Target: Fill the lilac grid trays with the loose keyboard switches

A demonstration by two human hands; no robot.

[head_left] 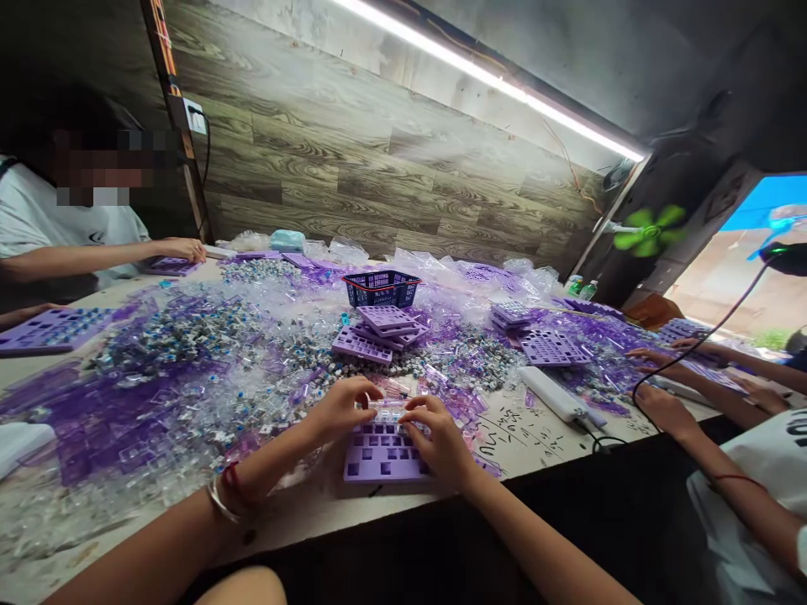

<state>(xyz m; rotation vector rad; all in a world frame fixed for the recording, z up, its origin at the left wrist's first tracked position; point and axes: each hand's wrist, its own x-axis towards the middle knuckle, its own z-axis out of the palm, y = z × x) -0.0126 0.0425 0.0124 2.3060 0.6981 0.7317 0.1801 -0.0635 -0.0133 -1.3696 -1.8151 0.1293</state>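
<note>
A light purple plate with rows of square holes (387,462) lies near the table's front edge. At its far edge sits a row of clear plastic pieces (386,413). My left hand (344,409) curls its thumb and forefinger at the left end of that row; what lies between them is too small to name. My right hand (441,443) rests over the plate's right side, fingers bent and tips together at the clear pieces. Its grip is partly hidden. Just beyond my hands is a stack of similar purple plates (384,318).
Heaps of small grey-and-blue switches (182,336) and clear and purple pieces (88,420) cover the table. A dark basket (382,290) stands behind the stack. To the right lie a white bar-shaped device (551,393) and a cable (610,443). People work at both sides.
</note>
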